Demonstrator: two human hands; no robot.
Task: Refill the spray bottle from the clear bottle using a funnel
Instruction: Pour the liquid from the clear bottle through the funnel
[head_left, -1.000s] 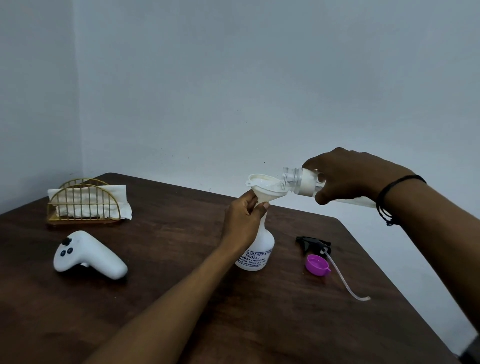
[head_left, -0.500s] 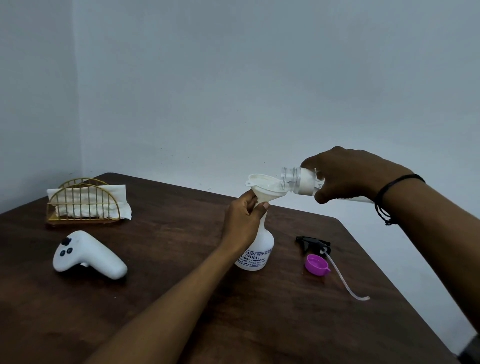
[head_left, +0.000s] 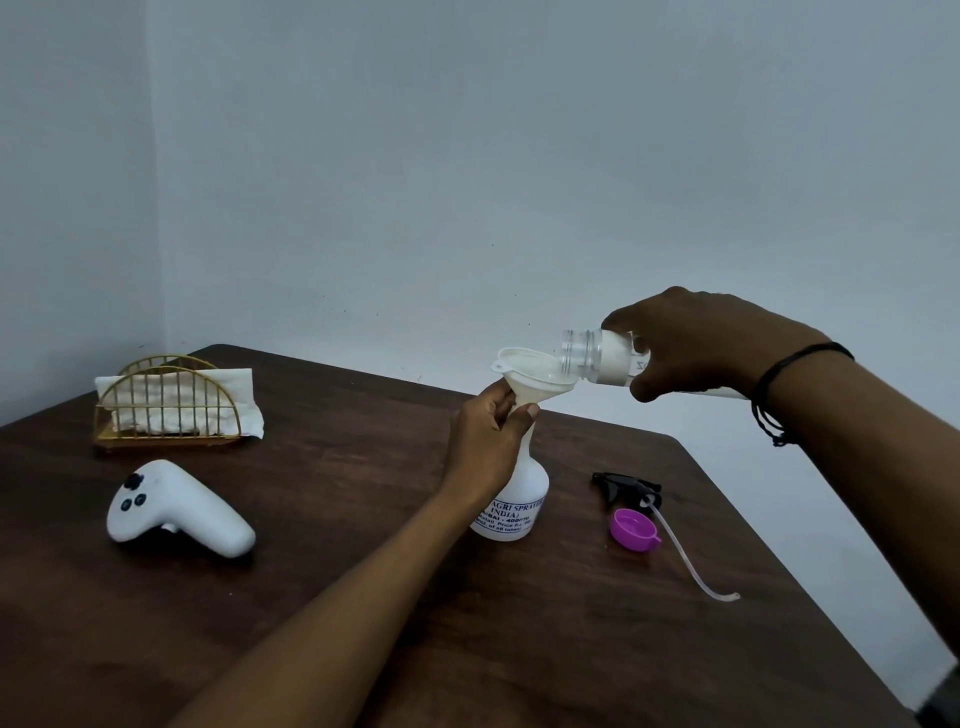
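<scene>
Spray bottle (head_left: 522, 499): white, opaque, printed label, trigger head off; stands upright mid-worktop (head_left: 363, 597), toward far edge. White funnel (head_left: 535, 376) seated in neck. Left hand (head_left: 491, 436) grips neck, fingers curled round funnel stem. Clear bottle (head_left: 597, 358): uncapped, tipped near horizontal, mouth over funnel rim; right hand (head_left: 696, 343) clasps body. Trigger head (head_left: 626, 488), purple cap (head_left: 635, 529) toward right edge.

Both forearms are bare and sleeveless, the left hand (head_left: 485, 441) without jewellery, the right hand (head_left: 691, 340) with a thin black cord bracelet (head_left: 779, 395) looped round its wrist, ends dangling.
</scene>
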